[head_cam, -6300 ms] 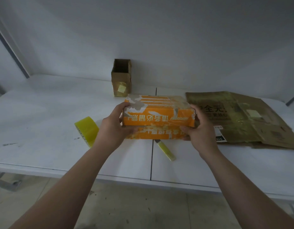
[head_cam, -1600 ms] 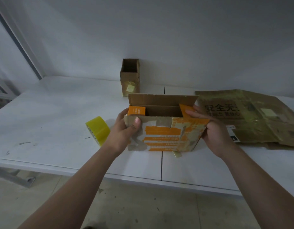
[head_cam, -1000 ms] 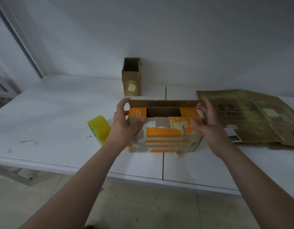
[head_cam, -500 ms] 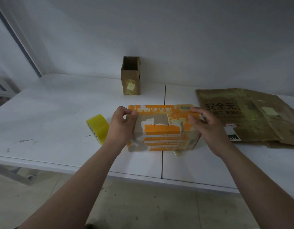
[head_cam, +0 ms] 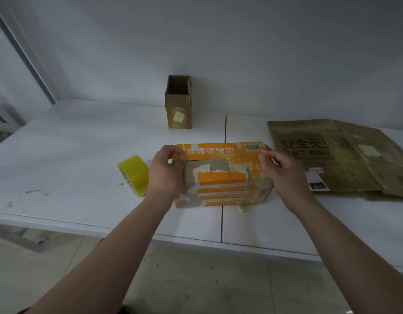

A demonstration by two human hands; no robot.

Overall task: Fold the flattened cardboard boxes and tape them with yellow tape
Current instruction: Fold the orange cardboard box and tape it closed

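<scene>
Left hand [head_cam: 165,173], right hand [head_cam: 282,175] grip box [head_cam: 223,184] (flaps down)

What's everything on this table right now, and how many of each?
orange box: one, orange and brown, table centre, top flaps closed
tape roll: one, yellow, left of the orange box
tape strip: one, yellow, poking out under the box's near edge
small open box: one, brown, back by the wall
flattened cardboard: brown pile, right side, count unclear
table: one, white
left hand: grips the box's top left corner
right hand: holds its top right corner
</scene>
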